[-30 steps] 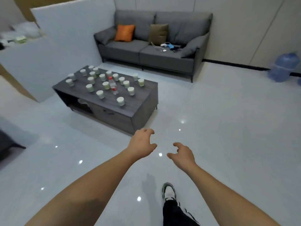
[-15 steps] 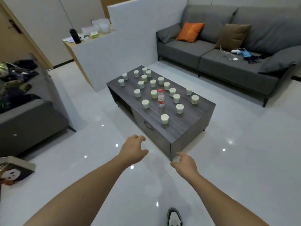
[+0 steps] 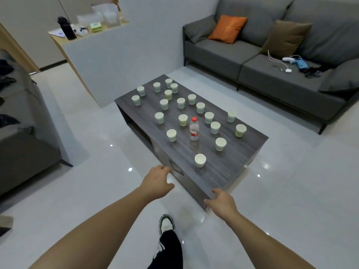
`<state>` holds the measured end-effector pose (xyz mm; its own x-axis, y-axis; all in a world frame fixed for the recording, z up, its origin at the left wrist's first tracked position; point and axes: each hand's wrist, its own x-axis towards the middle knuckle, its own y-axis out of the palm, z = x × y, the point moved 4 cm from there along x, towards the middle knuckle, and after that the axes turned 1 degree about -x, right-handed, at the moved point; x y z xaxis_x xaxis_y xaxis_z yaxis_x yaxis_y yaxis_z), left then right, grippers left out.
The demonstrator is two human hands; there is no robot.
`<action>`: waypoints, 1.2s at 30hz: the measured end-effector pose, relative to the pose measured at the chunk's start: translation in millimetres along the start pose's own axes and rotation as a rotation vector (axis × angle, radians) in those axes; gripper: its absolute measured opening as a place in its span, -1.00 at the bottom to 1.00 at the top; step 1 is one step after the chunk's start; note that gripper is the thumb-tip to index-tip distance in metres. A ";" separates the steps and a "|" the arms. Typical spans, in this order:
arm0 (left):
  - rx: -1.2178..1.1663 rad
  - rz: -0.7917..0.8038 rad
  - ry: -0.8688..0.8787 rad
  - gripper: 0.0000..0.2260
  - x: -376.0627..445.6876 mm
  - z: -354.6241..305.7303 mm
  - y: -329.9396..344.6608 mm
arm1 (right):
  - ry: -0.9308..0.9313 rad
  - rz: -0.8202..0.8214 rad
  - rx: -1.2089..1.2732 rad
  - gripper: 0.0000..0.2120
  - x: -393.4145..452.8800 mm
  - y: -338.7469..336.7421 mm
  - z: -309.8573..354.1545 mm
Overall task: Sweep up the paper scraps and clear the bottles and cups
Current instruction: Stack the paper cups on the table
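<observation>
A dark grey wooden coffee table (image 3: 237, 164) stands on the white floor ahead of me. Several pale paper cups are spread over its top, the nearest cup (image 3: 200, 160) close to the front corner. Among them stands a clear plastic bottle (image 3: 194, 131) with a red cap and red label. My left hand (image 3: 157, 182) hovers by the table's near long side, fingers loosely curled, holding nothing. My right hand (image 3: 220, 200) hangs at the table's near corner, fingers relaxed and empty. No paper scraps are visible.
A grey sofa (image 3: 272, 61) with an orange cushion (image 3: 227, 29), a brown cushion and cables stands behind the table. A white partition with a counter (image 3: 93, 33) holds a black flask. Another grey seat (image 3: 23, 133) is on the left. My shoe (image 3: 166, 224) is on the floor.
The view has come closer to the coffee table and turned, so the table now fills the middle. Both empty hands have reached its near edge and corner.
</observation>
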<state>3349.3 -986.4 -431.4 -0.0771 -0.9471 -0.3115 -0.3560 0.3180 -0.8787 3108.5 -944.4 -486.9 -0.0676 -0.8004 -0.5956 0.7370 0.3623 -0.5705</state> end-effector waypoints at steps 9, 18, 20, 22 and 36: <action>0.000 0.126 0.029 -0.54 139.4 75.7 -42.3 | 0.141 -0.082 0.023 -0.61 93.2 7.8 79.4; -0.057 0.174 0.005 -0.54 222.1 123.3 -26.2 | 0.307 0.023 0.014 -0.46 171.7 49.2 96.8; -0.053 0.179 -0.003 -0.52 234.1 129.8 -19.7 | 0.322 0.031 -0.026 -0.45 192.1 49.6 100.6; -0.047 0.178 0.000 -0.50 249.5 134.4 -14.6 | 0.332 0.019 -0.055 -0.45 212.5 49.5 104.5; 0.068 0.314 -0.005 -0.37 405.6 130.3 44.5 | 0.523 0.174 -0.009 -0.40 361.3 84.5 64.9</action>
<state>3423.5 -1350.8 -644.0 -0.1682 -0.8022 -0.5728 -0.2526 0.5968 -0.7616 3190.1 -1234.0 -713.7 -0.2716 -0.3852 -0.8819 0.7619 0.4738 -0.4416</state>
